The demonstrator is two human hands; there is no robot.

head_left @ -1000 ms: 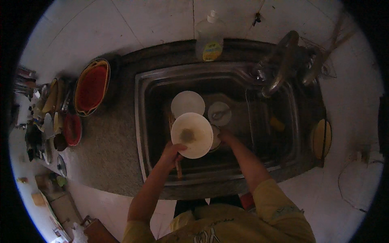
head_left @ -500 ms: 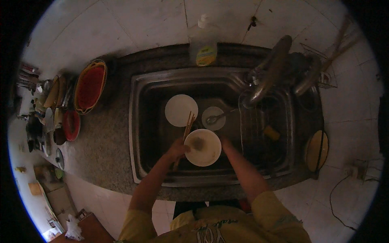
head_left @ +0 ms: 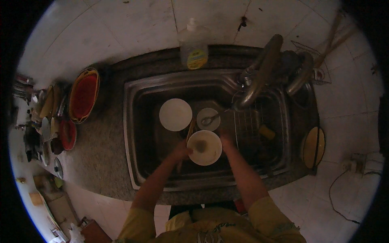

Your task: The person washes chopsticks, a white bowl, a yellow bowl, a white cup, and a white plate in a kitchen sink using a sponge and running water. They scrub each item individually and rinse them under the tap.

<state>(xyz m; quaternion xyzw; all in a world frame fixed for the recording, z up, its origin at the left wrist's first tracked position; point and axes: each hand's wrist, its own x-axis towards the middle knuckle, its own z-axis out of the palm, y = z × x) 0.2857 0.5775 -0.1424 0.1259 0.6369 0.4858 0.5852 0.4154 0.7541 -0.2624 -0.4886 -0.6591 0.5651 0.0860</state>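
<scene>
Over the sink (head_left: 139,121), a white bowl (head_left: 206,156) with a dark smudge of residue inside is held between my hands. My left hand (head_left: 182,150) is closed on its left rim, and a few chopsticks (head_left: 190,130) stick out between that hand and the bowl. My right hand (head_left: 227,139) grips the bowl's right side, its fingers partly hidden and dim. Behind the bowl, a white plate or shallow bowl (head_left: 175,115) lies at the left. A smaller bowl (head_left: 214,123) beside it has a metal spoon (head_left: 207,120) resting in it.
A curved faucet (head_left: 259,81) reaches over the sink's right side, above a wire rack (head_left: 245,125) and a yellow sponge (head_left: 266,132). A soap bottle (head_left: 193,46) stands behind the sink. Red baskets (head_left: 84,97) and utensils line the left counter. A round board (head_left: 313,148) is at the right.
The held bowl has shifted slightly right and away from me within the sink. The chopsticks show less beyond its left rim. The whole view has also moved a little.
</scene>
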